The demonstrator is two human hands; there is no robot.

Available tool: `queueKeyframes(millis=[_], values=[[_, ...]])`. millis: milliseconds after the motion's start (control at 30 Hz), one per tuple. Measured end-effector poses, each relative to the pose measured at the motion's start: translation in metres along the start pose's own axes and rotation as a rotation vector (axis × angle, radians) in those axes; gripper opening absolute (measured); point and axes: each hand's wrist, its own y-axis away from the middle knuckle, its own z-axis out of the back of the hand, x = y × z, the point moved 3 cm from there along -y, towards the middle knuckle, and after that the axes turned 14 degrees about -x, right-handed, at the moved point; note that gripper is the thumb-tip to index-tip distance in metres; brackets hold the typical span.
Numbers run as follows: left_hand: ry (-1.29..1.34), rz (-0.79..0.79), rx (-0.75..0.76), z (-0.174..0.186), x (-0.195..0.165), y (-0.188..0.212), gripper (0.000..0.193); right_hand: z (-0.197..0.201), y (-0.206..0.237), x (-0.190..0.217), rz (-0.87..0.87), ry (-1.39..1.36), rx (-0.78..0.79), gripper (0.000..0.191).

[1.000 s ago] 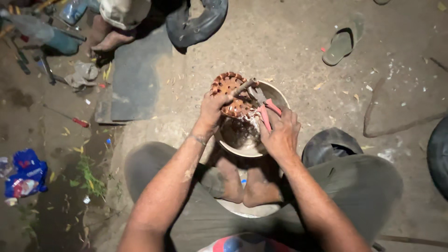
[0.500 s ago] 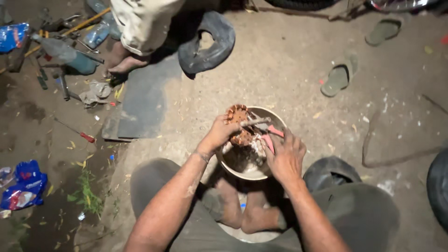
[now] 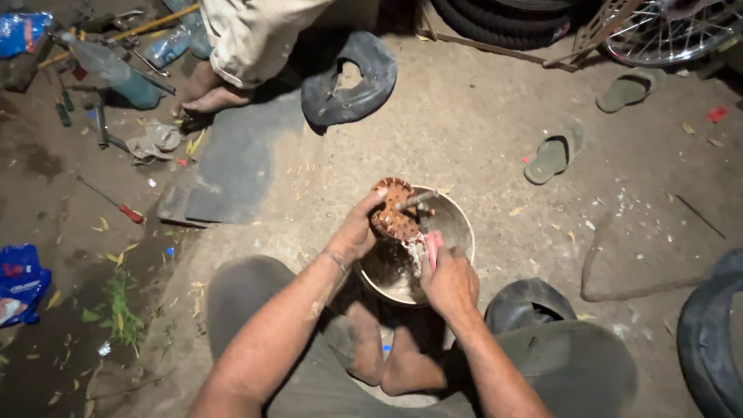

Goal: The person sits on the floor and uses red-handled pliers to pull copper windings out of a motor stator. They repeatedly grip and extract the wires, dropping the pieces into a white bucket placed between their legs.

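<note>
I squat over a round metal bowl [image 3: 457, 224] on the dirt floor, my bare feet just below it. My left hand [image 3: 357, 231] grips a round copper-wound coil part [image 3: 391, 210], tilted over the bowl's left rim. My right hand [image 3: 447, 280] is closed on a pink-handled brush [image 3: 432, 248] whose head touches the part's lower side. White foam lies in the bowl under the part.
Another person's bare foot [image 3: 213, 99] and trouser leg stand at the upper left beside a rubber inner tube [image 3: 348, 77]. Tools and plastic bottles [image 3: 116, 73] lie far left. Two sandals [image 3: 551, 159], tyres [image 3: 708, 340] and a spoked wheel [image 3: 673, 27] are on the right.
My view has tilted downward, so the bowl and hands sit lower in frame. The coil part has shifted a little left over the rim; both hands keep their grip.
</note>
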Motion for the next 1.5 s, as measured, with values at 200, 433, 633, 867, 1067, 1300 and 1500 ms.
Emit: queueKeyframes(millis=[200, 433, 633, 867, 1067, 1300, 1500], values=[[-0.134, -0.061, 0.089, -0.02, -0.015, 0.019, 0.057, 0.0, -0.002, -0.02, -0.287, -0.563, 0.198, 0.026], [-0.397, -0.249, -0.019, -0.019, -0.01, 0.013, 0.048, 0.004, 0.016, -0.018, -0.101, -0.521, 0.138, 0.022], [-0.153, -0.207, 0.169, -0.019, -0.02, 0.016, 0.058, -0.007, 0.01, -0.015, -0.092, -0.516, 0.162, 0.022], [-0.512, -0.362, 0.207, -0.018, -0.021, 0.006, 0.05, -0.035, 0.016, -0.028, -0.095, -0.818, 0.273, 0.014], [-0.485, -0.233, 0.037, -0.002, -0.004, 0.004, 0.048, -0.049, 0.039, -0.026, -0.302, -0.787, 0.236, 0.012], [-0.404, -0.259, 0.053, -0.009, -0.007, 0.006, 0.05, -0.04, 0.038, -0.019, -0.766, -1.289, 0.529, 0.014], [-0.493, -0.356, 0.046, 0.0, 0.006, -0.015, 0.044, -0.027, 0.045, -0.009, -0.164, -0.822, 0.204, 0.016]])
